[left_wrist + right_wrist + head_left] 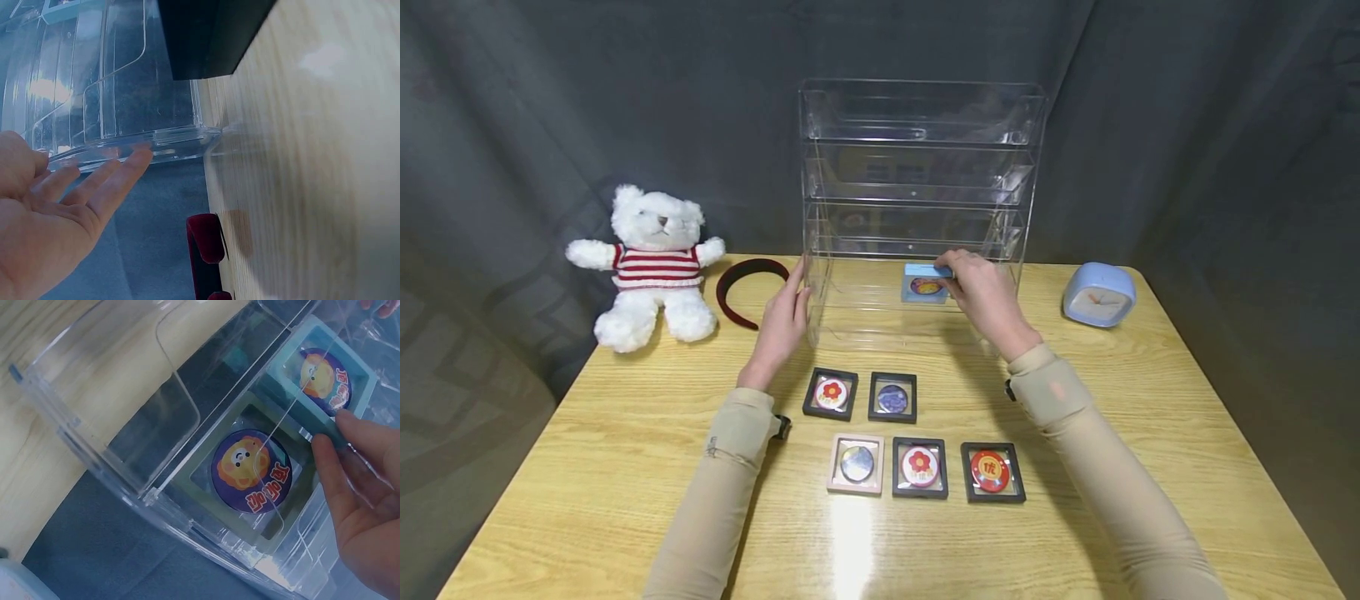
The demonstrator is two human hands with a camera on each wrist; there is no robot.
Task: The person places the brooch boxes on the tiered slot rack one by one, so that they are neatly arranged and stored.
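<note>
My right hand point(988, 300) pinches a light blue square display frame point(301, 394) between thumb and fingers at its edge. Inside it is a round badge with a yellow cartoon lion face on purple. A clear acrylic display shelf point(917, 198) stands upright at the back of the table, and the frame is at its lowest level. In the right wrist view, a darker, greenish frame point(194, 464) with a similar badge shows beside the blue one. My left hand point(782, 321) rests at the shelf's left side, its fingers extended along the clear side panel point(178, 142).
Several framed badges, such as a pink frame point(832, 475) and a black frame point(942, 479), lie on the table point(625, 467) before the shelf. A white teddy bear point(658, 267) and a dark red headband point(724, 287) are on the left. A blue clock point(1099, 296) stands right.
</note>
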